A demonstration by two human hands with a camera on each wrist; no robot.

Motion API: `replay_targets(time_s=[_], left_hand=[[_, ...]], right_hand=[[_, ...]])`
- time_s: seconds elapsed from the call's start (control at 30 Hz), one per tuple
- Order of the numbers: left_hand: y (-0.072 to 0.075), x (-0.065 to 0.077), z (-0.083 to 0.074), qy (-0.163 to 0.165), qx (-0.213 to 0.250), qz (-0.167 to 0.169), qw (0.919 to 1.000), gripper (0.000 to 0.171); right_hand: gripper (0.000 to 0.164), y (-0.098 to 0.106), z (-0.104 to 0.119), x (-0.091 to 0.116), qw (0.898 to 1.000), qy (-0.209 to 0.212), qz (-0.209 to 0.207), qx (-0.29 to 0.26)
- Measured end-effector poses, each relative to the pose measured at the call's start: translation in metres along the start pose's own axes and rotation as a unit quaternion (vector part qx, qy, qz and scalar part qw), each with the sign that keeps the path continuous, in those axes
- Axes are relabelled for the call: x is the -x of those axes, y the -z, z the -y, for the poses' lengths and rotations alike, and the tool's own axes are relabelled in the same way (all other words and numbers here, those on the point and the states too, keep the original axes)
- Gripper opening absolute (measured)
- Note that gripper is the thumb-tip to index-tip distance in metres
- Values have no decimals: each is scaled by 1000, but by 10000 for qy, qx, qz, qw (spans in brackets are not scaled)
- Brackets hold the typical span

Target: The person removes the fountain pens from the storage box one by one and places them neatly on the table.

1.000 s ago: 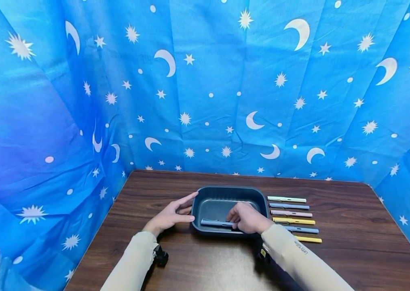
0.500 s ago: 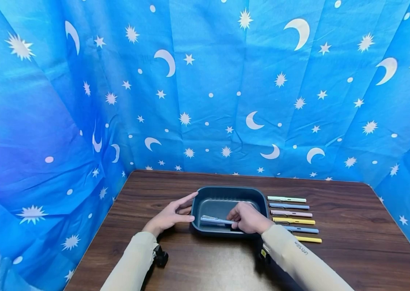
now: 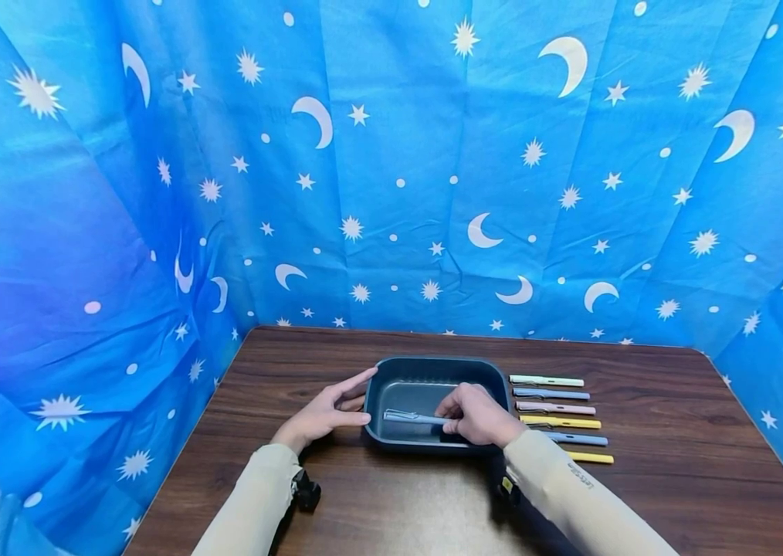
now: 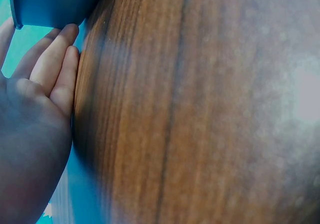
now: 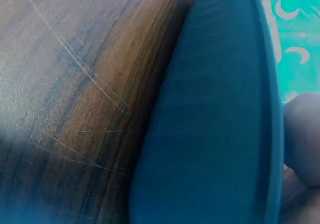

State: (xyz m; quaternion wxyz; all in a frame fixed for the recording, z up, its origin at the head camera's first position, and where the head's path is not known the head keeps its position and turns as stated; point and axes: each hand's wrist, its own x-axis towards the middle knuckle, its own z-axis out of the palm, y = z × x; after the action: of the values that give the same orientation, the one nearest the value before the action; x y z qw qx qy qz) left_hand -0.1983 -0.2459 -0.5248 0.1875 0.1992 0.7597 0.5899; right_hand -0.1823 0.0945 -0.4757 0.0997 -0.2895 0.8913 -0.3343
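A dark rectangular tub (image 3: 405,395) stands on the wooden table. My left hand (image 3: 318,415) rests against its left side with thumb and fingers spread; the left wrist view shows the extended fingers (image 4: 52,59) at the tub wall (image 4: 57,4). Reaching inside, my right hand (image 3: 478,415) pinches a light blue pen (image 3: 411,418) by its right end, near the front wall. The pen's clip end points left. From the right wrist, the tub's outer wall (image 5: 210,119) hides the pen, and only part of the hand (image 5: 304,139) shows beyond the rim.
Several pens lie in a column right of the tub: light green (image 3: 546,381), blue (image 3: 551,394), pink (image 3: 555,408), yellow (image 3: 561,422), another blue (image 3: 577,439) and another yellow (image 3: 591,457). My right forearm partly covers the nearest ones. A star-patterned curtain (image 3: 419,154) hangs behind the table.
The left end of the pinched pen has shifted slightly up and away from the tub's front wall. My right hand has moved only a little; my left hand stays in place.
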Motion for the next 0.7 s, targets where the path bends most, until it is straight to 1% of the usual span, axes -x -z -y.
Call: replay_targets(time_s=[0.2,0.53,0.7], left_hand=[[0,0,0,20,-26,1,10000,77],[1,0,3,53,64,43,10000,79],[1,-2,4,149,15,-36,9999,78]], right_hand=[[13,4,-2,3,9995,-116,-219,-209],[19,15,-7,14,9960,92,-736,-497],[20,20,-3,21,9936,79,-845,-740]])
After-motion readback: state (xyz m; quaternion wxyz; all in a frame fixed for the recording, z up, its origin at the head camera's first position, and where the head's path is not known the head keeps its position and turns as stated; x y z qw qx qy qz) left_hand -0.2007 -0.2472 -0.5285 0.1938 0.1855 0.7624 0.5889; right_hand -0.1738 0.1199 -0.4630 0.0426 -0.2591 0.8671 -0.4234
